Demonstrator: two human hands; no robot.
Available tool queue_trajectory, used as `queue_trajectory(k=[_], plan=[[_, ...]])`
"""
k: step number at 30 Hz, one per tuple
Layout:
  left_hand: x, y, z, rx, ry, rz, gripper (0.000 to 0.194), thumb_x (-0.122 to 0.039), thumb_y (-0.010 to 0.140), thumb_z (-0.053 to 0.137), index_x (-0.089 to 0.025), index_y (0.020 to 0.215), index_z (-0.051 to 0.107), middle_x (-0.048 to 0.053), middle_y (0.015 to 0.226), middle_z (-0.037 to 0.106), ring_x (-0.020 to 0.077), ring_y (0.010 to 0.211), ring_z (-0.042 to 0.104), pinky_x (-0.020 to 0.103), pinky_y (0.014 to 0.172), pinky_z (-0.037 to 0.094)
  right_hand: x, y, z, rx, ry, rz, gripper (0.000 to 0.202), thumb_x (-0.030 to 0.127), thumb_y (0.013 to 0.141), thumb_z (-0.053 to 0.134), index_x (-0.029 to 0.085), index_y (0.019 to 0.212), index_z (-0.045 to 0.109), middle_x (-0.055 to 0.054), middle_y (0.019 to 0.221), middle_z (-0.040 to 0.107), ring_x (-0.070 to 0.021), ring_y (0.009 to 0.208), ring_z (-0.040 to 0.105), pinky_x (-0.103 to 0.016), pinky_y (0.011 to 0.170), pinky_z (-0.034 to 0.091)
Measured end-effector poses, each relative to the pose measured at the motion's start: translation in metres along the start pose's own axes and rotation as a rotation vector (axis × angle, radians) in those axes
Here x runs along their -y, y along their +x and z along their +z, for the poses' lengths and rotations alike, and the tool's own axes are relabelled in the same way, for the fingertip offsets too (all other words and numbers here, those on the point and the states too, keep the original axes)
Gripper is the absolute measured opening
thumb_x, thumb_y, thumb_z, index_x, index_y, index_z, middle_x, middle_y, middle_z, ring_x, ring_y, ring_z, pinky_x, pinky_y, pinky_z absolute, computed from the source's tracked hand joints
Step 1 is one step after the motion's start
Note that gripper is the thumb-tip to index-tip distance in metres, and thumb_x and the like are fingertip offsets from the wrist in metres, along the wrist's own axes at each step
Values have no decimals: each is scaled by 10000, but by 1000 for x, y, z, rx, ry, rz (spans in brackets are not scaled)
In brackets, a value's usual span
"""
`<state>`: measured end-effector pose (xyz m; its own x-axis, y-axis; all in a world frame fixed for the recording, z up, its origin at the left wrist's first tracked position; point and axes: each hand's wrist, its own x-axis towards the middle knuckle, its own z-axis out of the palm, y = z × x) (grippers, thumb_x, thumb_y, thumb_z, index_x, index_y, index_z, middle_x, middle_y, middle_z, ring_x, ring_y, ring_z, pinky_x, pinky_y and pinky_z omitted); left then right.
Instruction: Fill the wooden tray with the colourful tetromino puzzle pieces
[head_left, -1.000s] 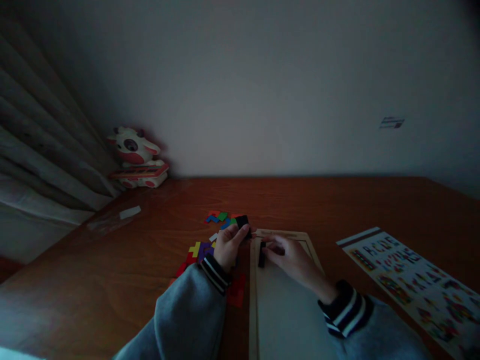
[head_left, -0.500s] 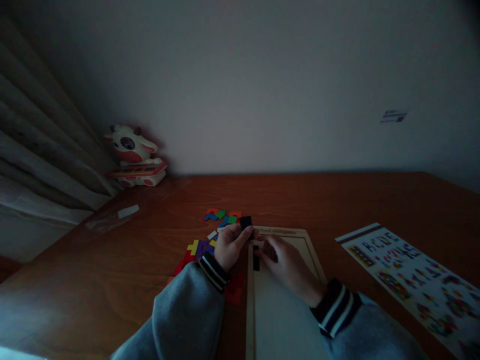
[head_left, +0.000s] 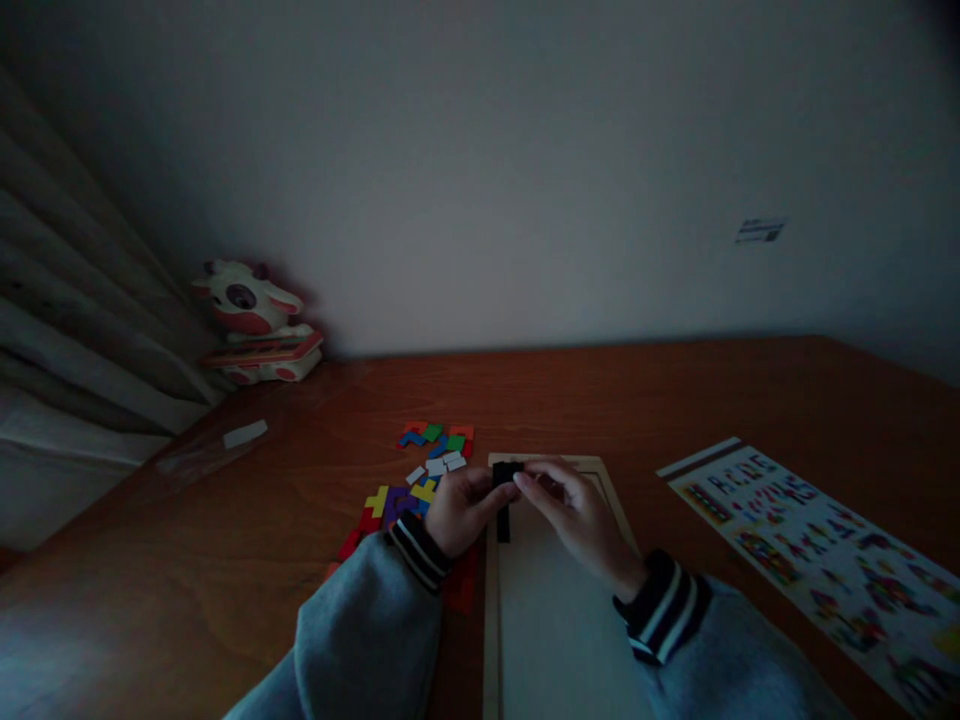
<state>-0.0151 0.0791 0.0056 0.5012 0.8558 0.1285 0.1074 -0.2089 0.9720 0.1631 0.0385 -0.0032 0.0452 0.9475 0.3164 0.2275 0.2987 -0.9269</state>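
Note:
Over the far left corner of a framed wooden board [head_left: 564, 620], my two hands meet at a flat black puzzle piece [head_left: 507, 470]. My left hand [head_left: 463, 508] is closed on its near left side, thumb on top. The thumb and forefinger of my right hand [head_left: 581, 520] pinch its right end. Another black puzzle piece [head_left: 504, 526] lies along the board's left frame, just below my left thumb; its upper part is hidden. The exact outline of the held piece is partly covered by my fingers.
Left of the board lie loose coloured pieces: yellow [head_left: 376, 501], purple [head_left: 399, 506], white [head_left: 436, 467], green [head_left: 433, 432] and red ones. A printed pattern sheet [head_left: 817, 570] lies at the right. A toy cow keyboard [head_left: 259, 325] stands at the back left, near a curtain [head_left: 82, 360].
The black piece has come down from its raised position to the board's corner. My right hand has closed on its right end, beside my left hand. The view has shifted slightly.

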Motion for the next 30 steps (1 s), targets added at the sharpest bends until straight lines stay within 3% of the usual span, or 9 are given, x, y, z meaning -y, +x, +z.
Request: queue_trajectory(k=[6,10,14,18,21,25,30], plan=[[1,2,-2,-15,9,18,428,-533,867,643,-112,858,721,70,788,720,158,713,641,248,666,506,4,6,-1,-46,77,69,374,561,854,630,200,909,709,-60,895,733,-195,827,684,-299,721,540],[5,7,-4,-172,-144,-24,443,-559,834,672,-122,890,720,86,850,751,180,750,684,266,694,542,0,8,-7,-126,48,102,404,568,867,601,183,939,699,-60,820,733,-186,720,681,-295,645,541],[3,10,-6,-274,-233,-69,430,-562,794,712,-136,852,704,66,814,757,180,730,697,259,680,549,-9,4,-7,-32,-181,58,288,437,897,592,194,1014,693,-77,907,753,-212,807,710,-344,736,558],[1,9,-3,-243,-176,-39,420,-563,794,713,-143,808,701,68,797,760,181,705,704,259,663,555,-13,-2,-2,51,-468,-25,328,280,892,574,200,1209,612,-58,879,741,-222,778,704,-372,732,553],[2,7,-1,-212,-148,-30,394,-553,808,703,-160,843,706,67,846,767,182,713,712,261,662,565,-12,-4,0,77,-617,-108,313,233,880,582,211,1191,605,-71,963,723,-225,812,694,-376,737,554],[4,7,-1,-213,-153,-23,377,-538,815,701,-163,852,704,58,837,764,175,707,709,264,681,571,-6,-4,-2,102,-642,-147,211,258,934,530,209,1114,626,-105,1069,708,-246,930,691,-408,803,559],[4,6,1,-196,-195,-33,363,-532,811,708,-173,859,700,50,850,762,177,735,712,264,707,579,0,-3,-11,258,-586,-236,350,150,956,425,224,1267,568,-100,1187,673,-230,1116,636,-429,959,517]])
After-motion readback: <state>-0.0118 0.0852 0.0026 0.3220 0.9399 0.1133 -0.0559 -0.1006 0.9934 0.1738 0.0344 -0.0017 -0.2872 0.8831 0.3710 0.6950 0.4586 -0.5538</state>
